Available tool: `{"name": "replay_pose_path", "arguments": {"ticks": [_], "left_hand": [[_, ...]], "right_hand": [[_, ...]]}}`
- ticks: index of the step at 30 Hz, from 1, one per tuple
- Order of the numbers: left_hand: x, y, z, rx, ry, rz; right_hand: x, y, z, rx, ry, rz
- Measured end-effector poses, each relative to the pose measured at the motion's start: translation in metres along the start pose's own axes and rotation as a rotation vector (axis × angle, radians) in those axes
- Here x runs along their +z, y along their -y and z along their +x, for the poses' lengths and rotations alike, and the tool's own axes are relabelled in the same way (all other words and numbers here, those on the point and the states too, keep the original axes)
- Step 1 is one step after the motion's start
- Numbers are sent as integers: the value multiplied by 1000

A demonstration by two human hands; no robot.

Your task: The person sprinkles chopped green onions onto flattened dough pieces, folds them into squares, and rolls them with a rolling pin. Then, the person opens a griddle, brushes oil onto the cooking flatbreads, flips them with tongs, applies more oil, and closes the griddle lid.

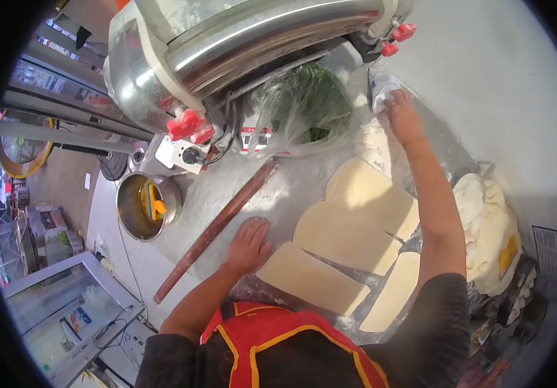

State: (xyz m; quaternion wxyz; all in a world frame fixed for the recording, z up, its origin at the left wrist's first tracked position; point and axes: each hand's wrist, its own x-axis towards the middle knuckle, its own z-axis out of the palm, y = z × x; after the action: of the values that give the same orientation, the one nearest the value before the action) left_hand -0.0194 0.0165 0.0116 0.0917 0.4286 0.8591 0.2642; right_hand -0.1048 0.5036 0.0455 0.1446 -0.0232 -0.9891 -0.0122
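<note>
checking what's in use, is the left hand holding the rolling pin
No, the left hand rests on the table, with a visible gap between it and the rolling pin.

Yellow-trimmed red apron [285, 321], dark sleeves [445, 302]

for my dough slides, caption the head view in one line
Left hand between a rolling pin and flat dough sheets on a worktop, right hand at a white bag.

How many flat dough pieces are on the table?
4: a back sheet, a middle sheet, a front sheet, and a narrow sheet to its right. Any underneath would be hidden.
</note>
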Motion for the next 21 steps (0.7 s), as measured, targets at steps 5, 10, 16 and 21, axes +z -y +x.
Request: {"name": "replay_pose_path", "arguments": {"ticks": [5, 10, 16, 21], "left_hand": [[2, 0, -2, 12, -14, 3], [3, 2, -1, 29, -25, 8], [2, 1, -2, 23, 2, 36], [-1, 0, 0, 23, -9, 26]], "right_hand": [[-1, -4, 24, 175, -98, 83], [-20, -16, 68, 234, -201, 171], [-27, -10, 91, 255, -399, 357], [-25, 4, 91, 104, -425, 444]]}}
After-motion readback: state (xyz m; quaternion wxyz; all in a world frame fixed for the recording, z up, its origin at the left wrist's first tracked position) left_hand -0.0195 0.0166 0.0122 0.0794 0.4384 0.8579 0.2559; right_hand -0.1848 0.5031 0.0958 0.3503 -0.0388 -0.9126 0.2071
